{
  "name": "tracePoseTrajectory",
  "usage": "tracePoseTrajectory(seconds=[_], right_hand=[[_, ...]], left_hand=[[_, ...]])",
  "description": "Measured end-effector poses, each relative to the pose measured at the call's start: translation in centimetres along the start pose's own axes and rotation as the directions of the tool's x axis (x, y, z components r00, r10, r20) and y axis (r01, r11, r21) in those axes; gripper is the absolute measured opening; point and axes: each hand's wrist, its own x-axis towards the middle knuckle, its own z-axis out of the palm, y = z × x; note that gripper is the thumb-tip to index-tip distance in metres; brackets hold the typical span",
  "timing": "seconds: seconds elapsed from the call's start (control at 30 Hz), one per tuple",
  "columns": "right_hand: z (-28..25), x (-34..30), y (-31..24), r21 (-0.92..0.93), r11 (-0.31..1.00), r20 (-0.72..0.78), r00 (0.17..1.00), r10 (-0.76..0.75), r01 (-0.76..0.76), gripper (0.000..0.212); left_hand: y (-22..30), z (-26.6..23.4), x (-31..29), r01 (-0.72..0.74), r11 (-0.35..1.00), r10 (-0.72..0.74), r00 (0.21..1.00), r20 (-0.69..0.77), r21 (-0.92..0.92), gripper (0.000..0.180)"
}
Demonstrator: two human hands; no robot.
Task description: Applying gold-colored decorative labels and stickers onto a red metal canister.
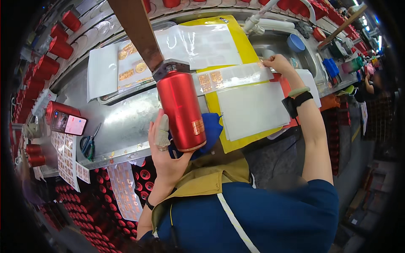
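A shiny red metal bottle with a small gold decal near its lower end hangs tilted from a dark clamp on a wooden bar. My left hand, one finger wrapped in a pale cover, is beside its lower end. Those fingers are stretched out along its side, the thumb apart near the base. My right hand pinches the right end of a clear decal strip. Gold square decals show toward the strip's left end, near the bottle. Under it lie white sheets on a yellow board.
A metal sink holding a blue bowl is at the right. Scissors, a phone and decal sheets are at the left. A wet tray lies behind. Several red bottles stand below the counter.
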Motion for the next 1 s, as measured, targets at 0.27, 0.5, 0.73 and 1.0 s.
tracePoseTrajectory(seconds=[0.27, 0.5, 0.73, 1.0], right_hand=[[0.9, 2.1, -1.5, -0.534, 0.788, -0.25, 0.948, 0.198, -0.305, 0.037], [-0.7, -3.2, -8.8, -0.508, 0.854, -0.391, 0.853, -0.347, 0.114, 0.017], [-1.0, -16.4, -22.2, 0.051, 0.644, -0.309, 0.626, -0.717, 0.763, 0.011], [2.8, -22.0, -28.0, 0.417, 0.498, -0.119, 0.589, -0.799, 0.76, 0.013]], left_hand=[[-0.4, 0.1, -0.3, 0.181, 0.98, -0.181, 0.983, 0.011, -0.088, 0.101], [-0.6, -0.2, 0.1, 0.174, 0.979, -0.171, 0.985, 0.035, -0.106, 0.093], [-0.8, 0.3, -0.2, 0.037, 0.999, -0.039, 0.998, -0.052, -0.029, 0.098], [-0.5, -2.3, 2.3, 0.249, 0.85, -0.164, 0.963, 0.216, -0.465, 0.114]])
